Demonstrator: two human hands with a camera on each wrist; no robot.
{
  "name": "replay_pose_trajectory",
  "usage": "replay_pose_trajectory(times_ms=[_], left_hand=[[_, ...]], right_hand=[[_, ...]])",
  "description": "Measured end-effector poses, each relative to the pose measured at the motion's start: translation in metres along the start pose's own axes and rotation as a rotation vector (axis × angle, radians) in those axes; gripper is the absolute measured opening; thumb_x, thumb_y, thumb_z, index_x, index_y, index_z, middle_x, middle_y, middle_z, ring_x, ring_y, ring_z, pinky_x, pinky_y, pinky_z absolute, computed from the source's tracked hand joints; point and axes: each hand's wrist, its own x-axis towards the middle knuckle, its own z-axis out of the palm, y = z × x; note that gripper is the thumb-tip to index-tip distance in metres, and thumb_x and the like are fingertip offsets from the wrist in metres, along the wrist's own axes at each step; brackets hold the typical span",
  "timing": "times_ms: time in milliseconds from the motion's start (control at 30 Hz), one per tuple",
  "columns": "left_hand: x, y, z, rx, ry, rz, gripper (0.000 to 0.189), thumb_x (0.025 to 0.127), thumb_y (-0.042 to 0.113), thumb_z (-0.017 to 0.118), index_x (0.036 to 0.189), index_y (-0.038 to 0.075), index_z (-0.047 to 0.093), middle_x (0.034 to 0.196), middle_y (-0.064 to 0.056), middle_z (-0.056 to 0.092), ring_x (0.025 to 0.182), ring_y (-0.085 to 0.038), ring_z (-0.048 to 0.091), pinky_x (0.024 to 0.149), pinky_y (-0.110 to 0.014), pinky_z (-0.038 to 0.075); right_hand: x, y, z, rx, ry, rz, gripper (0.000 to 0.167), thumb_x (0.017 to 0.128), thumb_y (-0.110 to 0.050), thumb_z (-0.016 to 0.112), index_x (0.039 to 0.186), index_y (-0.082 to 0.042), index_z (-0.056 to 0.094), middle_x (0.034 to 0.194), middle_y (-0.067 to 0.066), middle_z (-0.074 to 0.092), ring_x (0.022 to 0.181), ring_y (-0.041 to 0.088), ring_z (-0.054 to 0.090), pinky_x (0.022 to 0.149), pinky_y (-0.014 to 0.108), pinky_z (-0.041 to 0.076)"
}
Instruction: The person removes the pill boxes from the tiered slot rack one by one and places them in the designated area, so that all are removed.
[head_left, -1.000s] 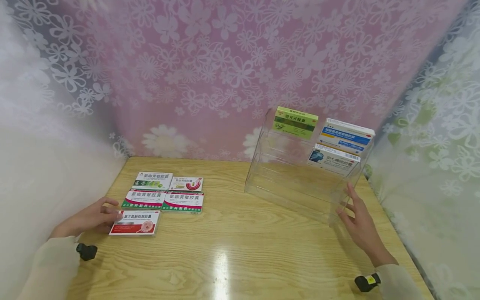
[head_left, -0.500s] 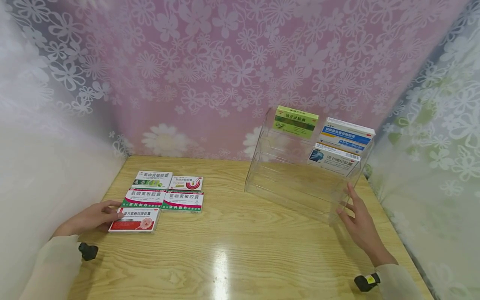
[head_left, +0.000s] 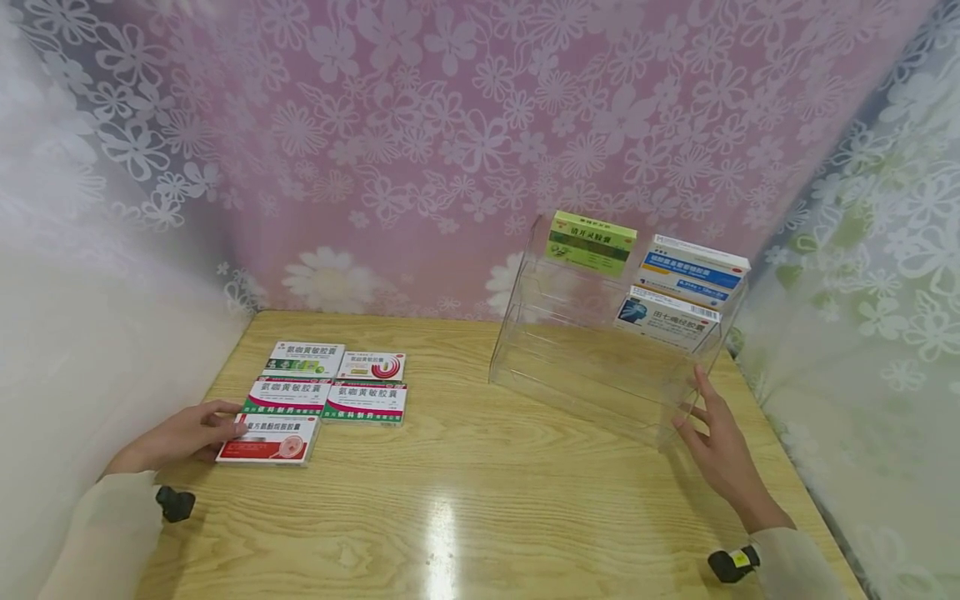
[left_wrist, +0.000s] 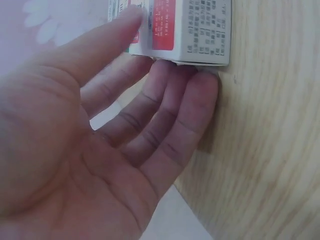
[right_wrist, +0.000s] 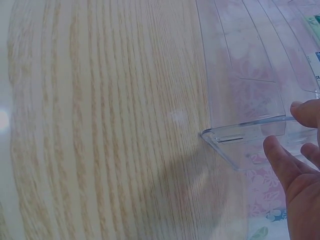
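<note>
Three capsule boxes (head_left: 668,320) stand racked frame-right, five boxes (head_left: 365,402) unracked frame-left; your left hand (head_left: 180,437) pinches the red-and-white box (head_left: 272,442), relaxed right hand (head_left: 720,454) touching the rack (head_left: 562,293).

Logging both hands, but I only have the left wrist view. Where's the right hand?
Observer: Right hand is at the right side of a clear plastic display rack.
Operator: Rack loaded?
Observer: Partly: green capsule box upper left, blue-and-white capsule box upper right, grey-and-white capsule box below that one.
Operator: Boxes outside the rack?
Observer: Five on the wooden tabletop, counting the red-and-white capsule box at the left hand.
</note>
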Motion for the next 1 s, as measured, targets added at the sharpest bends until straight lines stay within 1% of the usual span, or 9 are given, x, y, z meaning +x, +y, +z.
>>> replay_pose_trajectory(times_ms=[100,133,233,367,500,633,767,867,1000], left_hand=[[-0.001,0.002,0.0,0.027,0.041,0.007,0.083,0.114,0.044,0.058,0.16,-0.018,0.029,0.138,-0.04,0.06,0.109,-0.031,0.075,0.089,-0.042,0.068],[-0.001,0.003,0.001,0.048,0.072,0.013,0.083,0.114,0.047,0.056,0.16,-0.017,0.03,0.138,-0.039,0.059,0.109,-0.031,0.074,0.088,-0.042,0.067],[-0.001,0.012,0.004,0.111,0.191,0.052,0.078,0.115,0.048,0.054,0.16,-0.012,0.036,0.14,-0.037,0.058,0.116,-0.042,0.069,0.089,-0.046,0.066],[0.004,0.041,0.008,0.16,0.329,0.102,0.069,0.116,0.046,0.053,0.161,-0.005,0.043,0.151,-0.036,0.052,0.131,-0.054,0.056,0.095,-0.059,0.062],[0.014,0.076,0.016,0.165,0.398,0.209,0.062,0.116,0.04,0.055,0.16,-0.003,0.047,0.155,-0.033,0.05,0.134,-0.053,0.054,0.098,-0.065,0.057],[0.025,0.117,0.023,0.162,0.419,0.313,0.056,0.116,0.038,0.057,0.158,0.001,0.052,0.156,-0.03,0.053,0.135,-0.051,0.056,0.101,-0.068,0.056],[0.038,0.163,0.028,0.09,0.39,0.383,0.053,0.115,0.039,0.057,0.158,0.007,0.054,0.158,-0.023,0.054,0.138,-0.045,0.057,0.11,-0.066,0.053],[0.054,0.198,0.036,0.031,0.36,0.46,0.05,0.115,0.036,0.058,0.158,0.01,0.055,0.159,-0.02,0.054,0.139,-0.04,0.056,0.117,-0.063,0.049],[0.074,0.245,0.052,0.013,0.331,0.563,0.048,0.114,0.035,0.061,0.157,0.013,0.057,0.157,-0.015,0.056,0.138,-0.035,0.057,0.118,-0.058,0.049]], right_hand=[[0.0,0.0,0.001,0.001,0.002,-0.005,0.092,0.112,-0.006,0.06,0.177,-0.027,-0.002,0.174,0.034,0.021,0.131,0.067,0.053,0.086,-0.002,0.043],[-0.001,0.0,0.001,0.001,0.003,-0.006,0.092,0.112,-0.006,0.06,0.177,-0.028,-0.002,0.174,0.034,0.021,0.131,0.067,0.053,0.086,-0.002,0.043],[-0.001,0.001,0.001,0.003,0.004,-0.009,0.092,0.112,-0.006,0.06,0.177,-0.028,-0.001,0.174,0.033,0.021,0.131,0.068,0.053,0.086,-0.001,0.043],[-0.001,0.001,0.0,0.002,0.005,-0.01,0.092,0.112,-0.006,0.06,0.177,-0.028,-0.001,0.174,0.034,0.021,0.131,0.069,0.053,0.085,-0.001,0.044],[-0.001,0.001,0.0,0.003,0.004,-0.013,0.091,0.112,-0.006,0.06,0.177,-0.027,-0.001,0.173,0.035,0.021,0.13,0.069,0.052,0.085,-0.001,0.044],[-0.001,0.0,-0.001,0.002,0.007,-0.015,0.092,0.112,-0.006,0.06,0.177,-0.027,-0.001,0.173,0.035,0.022,0.13,0.069,0.053,0.085,-0.001,0.044],[-0.001,0.002,-0.001,0.0,0.008,-0.013,0.092,0.112,-0.006,0.06,0.177,-0.028,-0.001,0.174,0.034,0.021,0.13,0.068,0.053,0.085,0.0,0.044],[-0.002,0.003,0.0,0.002,0.009,-0.015,0.092,0.112,-0.006,0.06,0.177,-0.027,-0.001,0.173,0.035,0.021,0.13,0.068,0.053,0.086,0.0,0.044],[-0.001,0.005,0.001,0.008,0.013,-0.018,0.092,0.112,-0.004,0.06,0.177,-0.026,0.0,0.173,0.035,0.022,0.13,0.068,0.053,0.085,0.001,0.045]])
